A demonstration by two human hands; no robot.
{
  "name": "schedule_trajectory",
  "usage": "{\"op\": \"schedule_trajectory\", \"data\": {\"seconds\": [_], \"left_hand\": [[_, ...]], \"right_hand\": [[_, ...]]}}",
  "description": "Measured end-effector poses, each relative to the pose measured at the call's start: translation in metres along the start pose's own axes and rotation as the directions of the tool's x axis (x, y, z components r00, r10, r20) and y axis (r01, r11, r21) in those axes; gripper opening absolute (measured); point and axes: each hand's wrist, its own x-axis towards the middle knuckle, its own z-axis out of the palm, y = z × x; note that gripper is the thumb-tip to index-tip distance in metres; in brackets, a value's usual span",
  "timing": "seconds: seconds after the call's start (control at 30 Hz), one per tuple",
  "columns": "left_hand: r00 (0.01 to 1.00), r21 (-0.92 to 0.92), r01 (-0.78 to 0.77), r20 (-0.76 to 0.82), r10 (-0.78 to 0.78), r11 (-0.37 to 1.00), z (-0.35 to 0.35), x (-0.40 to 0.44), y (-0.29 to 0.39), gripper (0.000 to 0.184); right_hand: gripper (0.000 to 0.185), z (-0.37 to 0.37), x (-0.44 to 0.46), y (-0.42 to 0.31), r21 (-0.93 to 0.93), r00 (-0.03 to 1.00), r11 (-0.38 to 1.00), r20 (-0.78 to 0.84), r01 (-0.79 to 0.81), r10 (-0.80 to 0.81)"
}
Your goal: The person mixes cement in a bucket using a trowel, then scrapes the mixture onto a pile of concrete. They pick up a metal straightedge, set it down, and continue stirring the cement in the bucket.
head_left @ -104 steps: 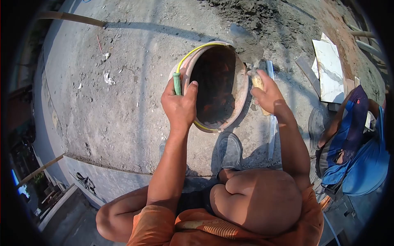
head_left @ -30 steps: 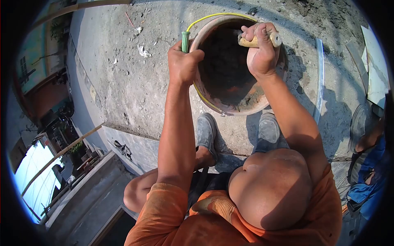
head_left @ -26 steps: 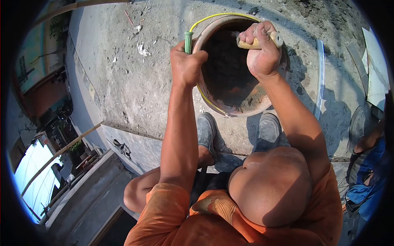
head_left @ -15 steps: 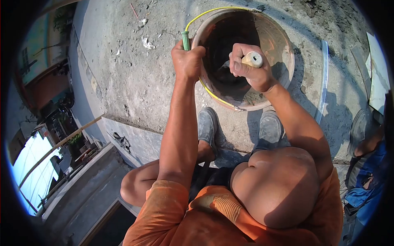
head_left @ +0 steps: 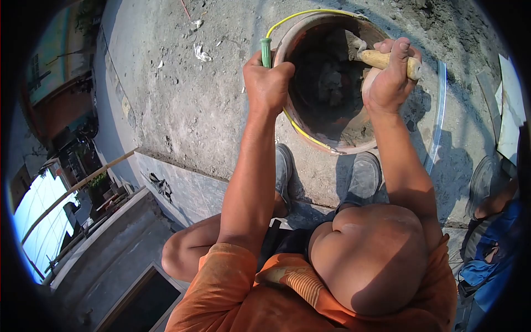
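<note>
A worn bucket (head_left: 375, 138) with dark, wet-looking mix inside stands on the concrete ahead of me. My left hand (head_left: 267, 86) is closed at its left rim, by the green grip (head_left: 266, 52) of its yellow wire handle (head_left: 301, 12). In my right hand (head_left: 390, 77), above the right rim, is a trowel by its wooden handle (head_left: 381, 58). The trowel's mortar-smeared blade (head_left: 340, 45) points left over the bucket's inside. A grey lump (head_left: 332, 80) shows in the mix. The fingertips of my left hand are hidden behind the rim.
A long metal strip (head_left: 438, 116) lies right of the bucket. Farther right are white boards (head_left: 510, 110) and another person's shoe (head_left: 485, 185). A crumpled white scrap (head_left: 201, 53) lies on the ground at left. A low ledge (head_left: 182, 188) runs beside my legs.
My right hand has moved right and up, from over the bucket's middle to its right rim. The trowel's handle has tipped from end-on to sideways, bringing the blade into sight. My left hand keeps its hold.
</note>
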Motion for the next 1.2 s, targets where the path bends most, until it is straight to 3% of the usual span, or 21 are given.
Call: {"op": "schedule_trajectory", "data": {"seconds": [0.1, 0.17, 0.23, 0.33, 0.37, 0.47, 0.53, 0.57, 0.63, 0.7, 0.77, 0.83, 0.87, 0.93, 0.97, 1.03, 1.1, 1.17, 1.2], "left_hand": [[0.999, 0.054, -0.037, 0.030, 0.036, 0.998, 0.003, 0.000, 0.002, 0.019], [0.999, 0.031, -0.028, 0.041, 0.027, 0.999, 0.003, -0.001, 0.002, 0.018], [0.996, 0.039, -0.065, 0.066, 0.062, 0.997, 0.005, -0.004, 0.005, 0.017], [0.993, 0.012, -0.105, 0.062, 0.104, 0.994, 0.010, -0.008, 0.008, 0.017], [0.993, 0.009, -0.104, 0.064, 0.103, 0.995, 0.011, -0.008, 0.006, 0.017], [0.989, -0.026, -0.105, 0.105, 0.107, 0.994, 0.006, -0.008, -0.001, 0.020], [0.990, -0.018, -0.105, 0.093, 0.106, 0.994, 0.004, -0.009, 0.000, 0.023], [0.991, -0.019, -0.104, 0.078, 0.105, 0.994, 0.004, -0.009, 0.002, 0.025], [0.992, -0.041, -0.086, 0.083, 0.089, 0.995, 0.003, -0.008, 0.005, 0.027], [0.994, -0.059, -0.064, 0.087, 0.069, 0.996, 0.001, -0.005, 0.008, 0.029], [0.997, -0.017, -0.035, 0.062, 0.036, 0.999, -0.001, -0.004, 0.005, 0.030], [0.996, -0.029, -0.046, 0.069, 0.048, 0.999, 0.002, -0.002, 0.001, 0.030], [0.996, -0.026, -0.061, 0.058, 0.063, 0.998, 0.005, -0.004, 0.002, 0.030], [0.996, -0.026, -0.078, 0.040, 0.079, 0.997, 0.010, -0.009, 0.007, 0.030], [0.996, -0.010, -0.084, 0.041, 0.085, 0.996, 0.013, -0.011, 0.010, 0.029], [0.995, 0.010, -0.093, 0.042, 0.092, 0.996, 0.015, -0.016, 0.012, 0.027], [0.997, 0.062, -0.062, 0.047, 0.059, 0.996, 0.013, -0.019, 0.012, 0.031], [0.997, 0.065, -0.054, 0.052, 0.051, 0.996, 0.010, -0.023, 0.013, 0.031], [0.996, 0.064, -0.069, 0.058, 0.066, 0.996, 0.010, -0.026, 0.016, 0.031]], "right_hand": [[0.028, -0.001, -0.011, 0.015, 0.010, 0.998, 0.998, -0.010, -0.068, 0.068], [0.026, -0.005, -0.014, 0.014, 0.139, 0.974, 0.968, 0.123, -0.207, 0.190], [0.023, -0.007, -0.017, 0.009, 0.135, 0.970, 0.965, 0.123, -0.227, 0.211], [0.018, -0.014, -0.019, 0.006, 0.211, 0.881, 0.912, 0.403, -0.353, 0.248], [0.016, -0.012, -0.024, 0.004, 0.149, 0.883, 0.943, 0.418, -0.296, 0.211], [0.016, -0.025, -0.027, -0.001, 0.178, 0.810, 0.887, 0.511, -0.426, 0.287], [0.019, -0.038, -0.039, -0.008, 0.048, 0.645, 0.874, 0.694, -0.484, 0.320], [0.022, -0.038, -0.047, -0.014, 0.008, 0.628, 0.892, 0.713, -0.452, 0.312], [0.020, -0.043, -0.051, -0.016, -0.051, 0.639, 0.935, 0.718, -0.350, 0.278], [0.018, -0.046, -0.039, -0.023, 0.094, 0.809, 0.912, 0.503, -0.400, 0.304], [0.017, -0.052, -0.016, -0.031, 0.201, 0.907, 0.915, 0.317, -0.351, 0.278], [0.021, -0.039, -0.001, -0.042, 0.236, 0.970, 0.944, 0.132, -0.229, 0.203], [0.021, -0.033, 0.004, -0.037, 0.235, 0.972, 0.946, 0.132, -0.222, 0.195], [0.026, -0.023, 0.009, -0.022, 0.228, 0.996, 0.970, -0.023, -0.083, 0.091], [0.026, -0.021, 0.003, -0.017, 0.231, 0.996, 0.969, -0.019, -0.083, 0.090], [0.029, -0.024, -0.016, -0.003, 0.041, 0.980, 0.980, -0.036, -0.194, 0.195], [0.025, -0.042, -0.024, -0.013, -0.027, 0.960, 0.960, 0.033, -0.278, 0.279], [0.025, -0.054, -0.021, -0.044, -0.102, 0.870, 0.887, 0.176, -0.450, 0.461], [0.024, -0.058, -0.011, -0.065, -0.179, 0.844, 0.874, 0.230, -0.452, 0.484]]}}
